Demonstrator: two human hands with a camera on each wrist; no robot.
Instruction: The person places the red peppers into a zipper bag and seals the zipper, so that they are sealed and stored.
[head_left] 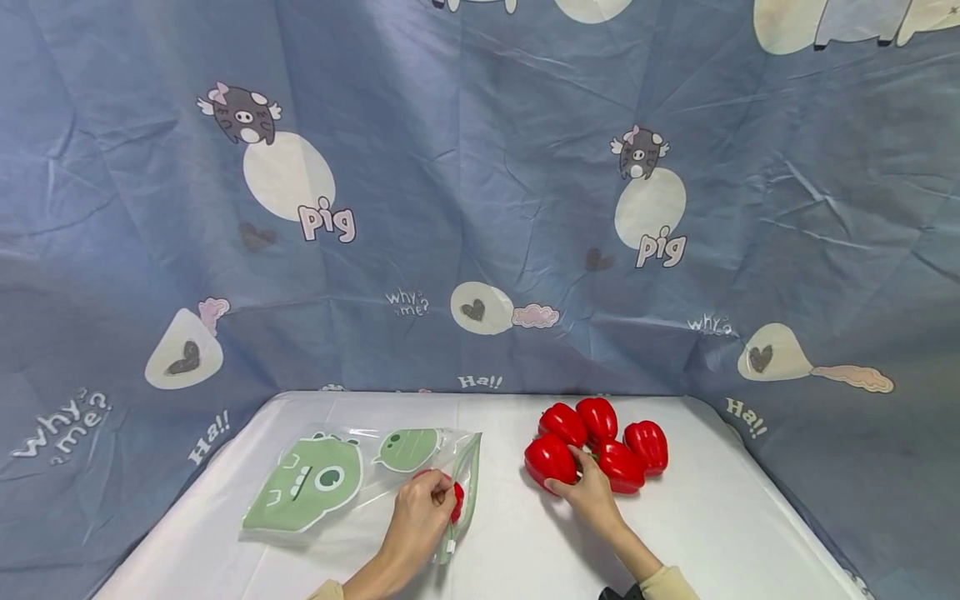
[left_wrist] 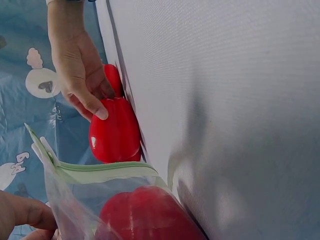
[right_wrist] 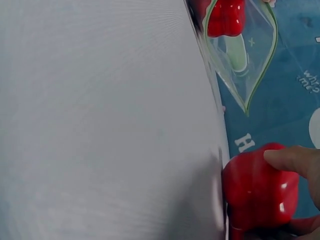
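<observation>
A clear zip bag (head_left: pixel 367 508) with green cartoon prints lies on the left of the table, its green-edged mouth facing right. Near that mouth my left hand (head_left: pixel 422 510) pinches the bag's upper film and holds it up. Inside the bag, just behind the opening, sits a red bell pepper (left_wrist: pixel 145 215), partly covered by the hand in the head view. To the right, my right hand (head_left: pixel 592 492) grips another red bell pepper (right_wrist: pixel 260 190) between thumb and fingers. This pepper (head_left: pixel 550 461) is at the near left of a cluster.
Several more red bell peppers (head_left: pixel 621 467) sit close together beside and behind the gripped one. A white slider (head_left: pixel 451 547) is at the near end of the bag's zip. The white table (head_left: pixel 502 533) ends at a blue patterned curtain (head_left: pixel 465 208).
</observation>
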